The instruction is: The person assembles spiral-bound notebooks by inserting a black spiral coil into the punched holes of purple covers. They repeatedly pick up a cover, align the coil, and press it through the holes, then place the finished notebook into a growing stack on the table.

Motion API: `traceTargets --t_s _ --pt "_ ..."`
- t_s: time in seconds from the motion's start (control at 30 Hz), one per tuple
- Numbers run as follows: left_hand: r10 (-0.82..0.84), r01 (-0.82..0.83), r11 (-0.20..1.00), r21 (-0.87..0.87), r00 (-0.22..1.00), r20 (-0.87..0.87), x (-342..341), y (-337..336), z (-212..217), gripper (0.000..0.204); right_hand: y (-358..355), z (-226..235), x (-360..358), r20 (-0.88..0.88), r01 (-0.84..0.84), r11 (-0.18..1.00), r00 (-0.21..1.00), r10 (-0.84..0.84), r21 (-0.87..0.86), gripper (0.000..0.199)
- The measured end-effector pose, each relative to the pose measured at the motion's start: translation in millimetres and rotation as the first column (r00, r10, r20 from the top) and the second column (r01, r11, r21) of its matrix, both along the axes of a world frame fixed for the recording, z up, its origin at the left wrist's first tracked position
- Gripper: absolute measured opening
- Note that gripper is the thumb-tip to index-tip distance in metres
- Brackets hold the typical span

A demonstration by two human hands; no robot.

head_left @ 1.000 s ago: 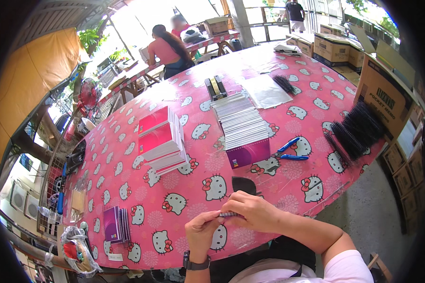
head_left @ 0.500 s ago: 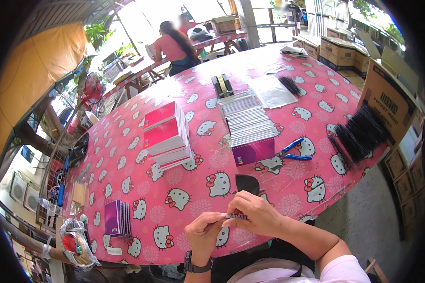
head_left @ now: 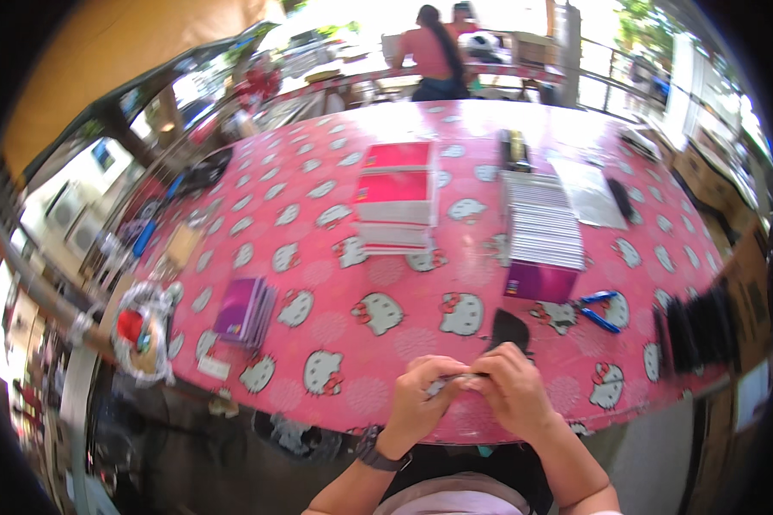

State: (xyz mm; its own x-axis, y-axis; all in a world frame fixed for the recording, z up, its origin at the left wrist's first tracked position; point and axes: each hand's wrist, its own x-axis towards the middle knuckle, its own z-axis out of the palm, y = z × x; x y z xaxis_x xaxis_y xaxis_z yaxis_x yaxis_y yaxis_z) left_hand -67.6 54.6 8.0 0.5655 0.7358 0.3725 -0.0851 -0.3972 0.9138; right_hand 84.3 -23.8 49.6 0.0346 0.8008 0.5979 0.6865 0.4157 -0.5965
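Purple notebooks point(head_left: 243, 311) near left corner of bench's point(head_left: 404, 354) near edge. Red-covered booklets point(head_left: 393, 199) piled mid-bench, toward far edge. Left hand point(head_left: 423, 399) above near edge, fingertips pinched on small piece point(head_left: 467, 381), mostly hidden, blurred. Right hand point(head_left: 515, 390) meets it, fingertips pinched on same piece. Black flat item point(head_left: 510, 329) just beyond. Purple-fronted book row point(head_left: 543, 227) farther in. Blue-handled pliers point(head_left: 601, 312) beside row's near end. Black coils point(head_left: 700, 335) at right edge.

Glossy pink patterned plastic-looking tablecloth point(head_left: 412, 296) gleams beneath the right hand point(head_left: 514, 390); beyond it, matt white-edged paper notebooks point(head_left: 544, 215)!
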Motion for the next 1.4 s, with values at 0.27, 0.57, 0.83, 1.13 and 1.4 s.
traceTargets --t_s 0.27,0.57,0.83,1.13,1.4 --pt "-0.005 0.015 0.993 -0.115 0.997 0.083 -8 -7 -12 0.015 4 -1 -18 0.003 0.024 0.998 1.0 -0.024 0.05 0.016" --pt "0.131 -0.12 0.984 -0.131 0.988 0.078 -10 -10 -10 0.015 13 -4 -21 0.046 -0.041 0.998 0.998 0.039 0.041 0.02" --pt "0.701 -0.617 0.658 0.431 0.711 -0.054 -129 127 53 0.035 12 -1 5 -0.027 0.092 0.993 0.995 -0.095 -0.074 0.051" --pt "0.724 -0.12 0.679 0.724 0.267 -0.636 -250 318 -16 0.043 -5 -32 5 -0.033 -0.03 0.977 0.999 0.023 -0.213 0.039" --pt "0.659 -0.507 0.675 0.536 0.087 -0.747 -225 281 7 0.132 -32 -37 43 -0.116 0.169 0.956 0.973 -0.201 -0.24 0.024"
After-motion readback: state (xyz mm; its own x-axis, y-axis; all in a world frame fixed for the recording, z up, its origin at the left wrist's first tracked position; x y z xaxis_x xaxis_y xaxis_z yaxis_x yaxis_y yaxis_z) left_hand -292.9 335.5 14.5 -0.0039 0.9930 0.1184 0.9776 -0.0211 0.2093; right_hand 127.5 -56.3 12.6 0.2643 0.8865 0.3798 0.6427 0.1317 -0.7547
